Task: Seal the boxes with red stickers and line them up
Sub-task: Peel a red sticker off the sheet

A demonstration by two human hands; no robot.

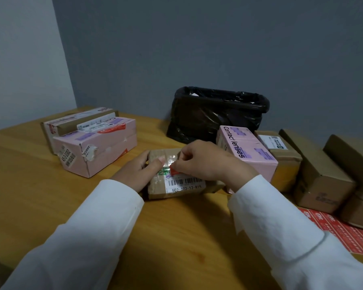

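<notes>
White sleeves [88, 237] reached in; left hand [142, 171] steadied the small box [176, 185] — right hand's [205, 162] grip pinched a red sticker [173, 171], which could land crooked if the box slid.

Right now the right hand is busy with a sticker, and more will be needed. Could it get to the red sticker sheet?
Probably yes: the red sticker sheet lies flat beside the right hand's sleeve, its near part uncovered, though a brown box overlaps its far edge.

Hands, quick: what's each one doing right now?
Left hand: grips the small brown box, thumb pressed on top.
Right hand: pinches a red sticker over the box's top.
</notes>
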